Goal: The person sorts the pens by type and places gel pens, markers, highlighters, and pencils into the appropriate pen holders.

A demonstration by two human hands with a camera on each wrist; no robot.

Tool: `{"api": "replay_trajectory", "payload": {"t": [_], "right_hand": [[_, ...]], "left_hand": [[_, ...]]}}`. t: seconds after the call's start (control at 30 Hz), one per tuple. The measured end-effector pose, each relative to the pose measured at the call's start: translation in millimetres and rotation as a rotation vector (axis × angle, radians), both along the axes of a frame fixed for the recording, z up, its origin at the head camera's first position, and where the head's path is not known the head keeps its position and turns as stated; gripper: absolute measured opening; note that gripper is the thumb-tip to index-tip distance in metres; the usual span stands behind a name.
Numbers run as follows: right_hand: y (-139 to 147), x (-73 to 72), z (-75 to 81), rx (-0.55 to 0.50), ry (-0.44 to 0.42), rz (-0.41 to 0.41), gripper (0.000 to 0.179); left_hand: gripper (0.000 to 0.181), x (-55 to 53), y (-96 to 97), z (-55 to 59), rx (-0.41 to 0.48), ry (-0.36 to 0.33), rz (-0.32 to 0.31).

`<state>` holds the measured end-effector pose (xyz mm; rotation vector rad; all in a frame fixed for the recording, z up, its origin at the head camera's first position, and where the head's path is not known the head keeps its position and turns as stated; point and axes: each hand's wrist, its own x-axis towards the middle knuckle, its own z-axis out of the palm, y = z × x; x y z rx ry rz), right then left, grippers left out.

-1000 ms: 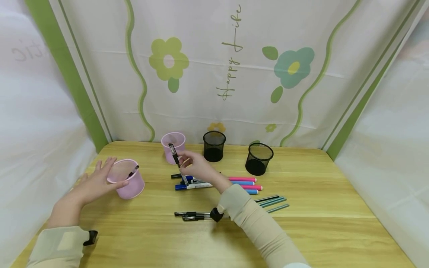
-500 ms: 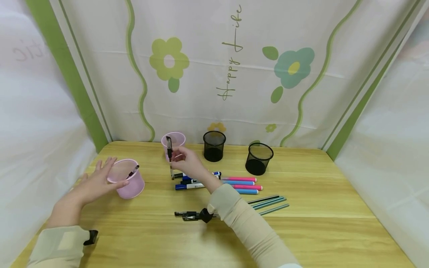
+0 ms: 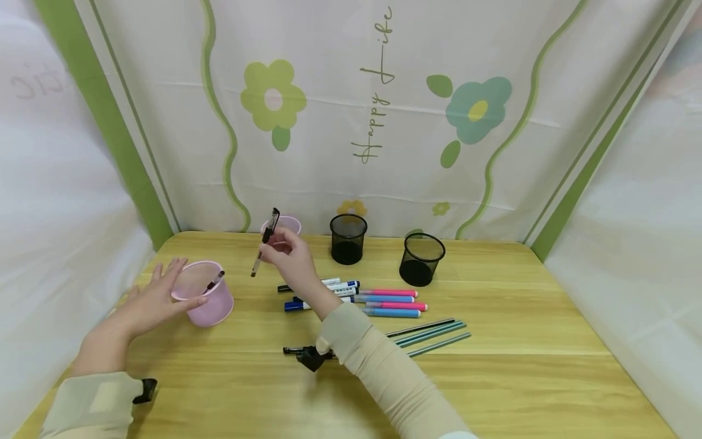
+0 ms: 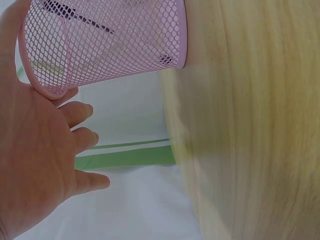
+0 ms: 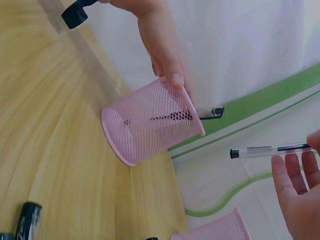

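Note:
My left hand point(image 3: 145, 308) holds the rim of a pink mesh pen cup point(image 3: 214, 309) at the table's left, thumb along the near side. Inside that cup leans one black-capped gel pen point(image 5: 210, 113), its cap above the rim. Between thumb and fingers, my right hand point(image 3: 293, 259) pinches another clear gel pen point(image 3: 268, 233) with a black cap and grip. This pen is tilted, cap end up, in the air to the right of the cup and apart from it. Behind the right hand stands a second pink mesh cup point(image 3: 292, 223), partly hidden.
Two black mesh cups point(image 3: 348, 247) point(image 3: 420, 268) stand farther back. Whiteboard markers point(image 3: 323, 303) and pink and blue felt-tip pens point(image 3: 390, 313) lie mid-table. Nearer are thin dark and teal sticks, perhaps pencils point(image 3: 439, 337), and a black-capped pen point(image 3: 292, 350), partly behind the right wrist.
My right hand has carried the gel pen leftward and slightly up from above the markers, and the pen's lower end has swung left. The left hand and its cup stay in place.

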<state>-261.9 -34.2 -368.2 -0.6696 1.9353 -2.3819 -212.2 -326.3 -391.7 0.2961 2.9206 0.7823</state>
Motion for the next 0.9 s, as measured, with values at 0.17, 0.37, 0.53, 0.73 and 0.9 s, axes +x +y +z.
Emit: {"api": "replay_trajectory", "payload": {"t": [0.17,0.37,0.53,0.73,0.9], "right_hand": [[-10,0.3,1.7,-0.063,0.013,-0.081,0.022],[-20,2.1,4.5,-0.116,0.032,-0.091,0.022],[-28,5.2,4.6,-0.087,0.047,-0.077,0.023],[-34,6.2,-1.9,-0.025,-0.013,-0.054,0.024],[-38,6.7,-6.6,0.005,-0.044,-0.004,0.025]], "left_hand": [[0.108,0.6,0.3,1.4,0.003,0.002,-0.001],[0.108,1.6,-0.1,4.4,0.004,0.000,0.000],[0.107,2.0,-1.1,5.0,-0.001,-0.004,0.001],[0.108,0.6,0.8,3.1,-0.001,-0.006,0.000],[0.108,-1.1,0.5,1.4,-0.015,-0.001,-0.001]]}}
